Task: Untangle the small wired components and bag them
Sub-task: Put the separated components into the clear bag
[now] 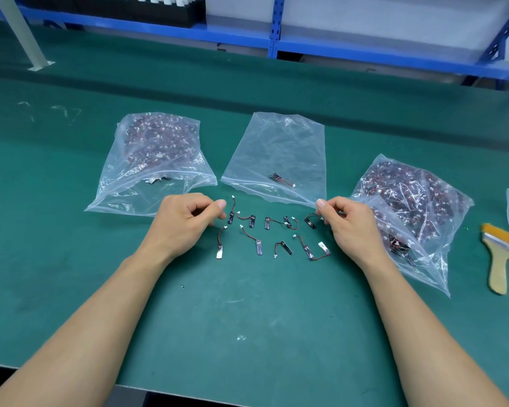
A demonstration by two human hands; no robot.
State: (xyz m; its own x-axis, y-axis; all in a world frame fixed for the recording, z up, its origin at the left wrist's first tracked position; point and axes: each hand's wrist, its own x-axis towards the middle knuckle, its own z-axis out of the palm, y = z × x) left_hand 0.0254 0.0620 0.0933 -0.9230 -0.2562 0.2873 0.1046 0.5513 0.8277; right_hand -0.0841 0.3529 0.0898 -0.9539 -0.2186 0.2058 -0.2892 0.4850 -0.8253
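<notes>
Loose components (259,247): middle of table (247,312), two rows along near edge; black strips mostly lengthwise toward far edge, red-black leads, white plugs.
My right hand (347,224): pinching end component (310,222) by its lead.
My left hand (185,223): curled; cannot tell what it holds.

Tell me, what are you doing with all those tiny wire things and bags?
A person is sorting small black components with red-and-black wires on a green table mat. About ten lie untangled in two rows. The right hand pinches one's wire; the left hand is curled, seemingly empty. The clear plastic middle bag holds one component so far; the two clear bags beside it are stuffed.
</notes>
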